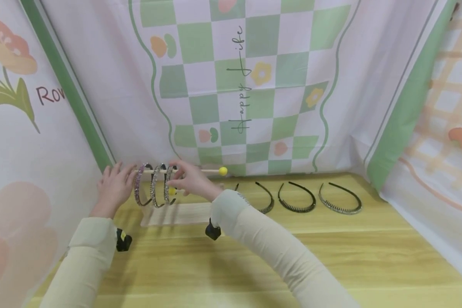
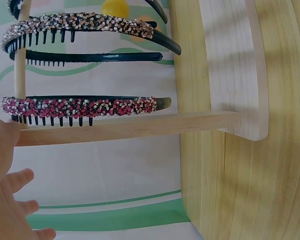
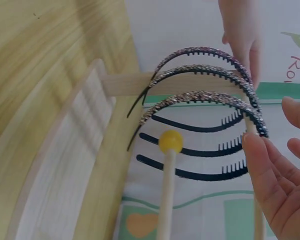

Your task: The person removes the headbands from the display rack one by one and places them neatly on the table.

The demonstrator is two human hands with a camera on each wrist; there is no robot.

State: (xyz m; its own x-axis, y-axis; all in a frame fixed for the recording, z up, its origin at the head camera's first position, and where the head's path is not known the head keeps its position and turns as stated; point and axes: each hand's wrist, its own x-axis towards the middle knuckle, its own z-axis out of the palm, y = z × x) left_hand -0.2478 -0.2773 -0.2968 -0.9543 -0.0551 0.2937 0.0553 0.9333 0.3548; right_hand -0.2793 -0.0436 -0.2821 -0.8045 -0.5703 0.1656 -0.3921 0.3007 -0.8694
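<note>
Three toothed headbands hang on the upper rod of a wooden rack: a pink-beaded headband (image 2: 80,106) near the left post (image 2: 130,129), a silver-beaded headband (image 1: 154,188) in the middle, and another beaded headband (image 3: 200,97) on the right. My right hand (image 1: 196,179) is at that right headband, thumb and a finger pinching it by the rod; its other fingers stand apart in the right wrist view. My left hand (image 1: 115,188) touches the upper end of the left post, with several fingers extended free.
Three dark headbands lie in a row on the wooden table: one headband (image 1: 269,204) partly behind my right sleeve, a black headband (image 1: 298,209) and a beaded headband (image 1: 340,209). A yellow ball (image 1: 223,171) tips the upper rod; a lower yellow-tipped rod (image 3: 166,195) sits nearer me.
</note>
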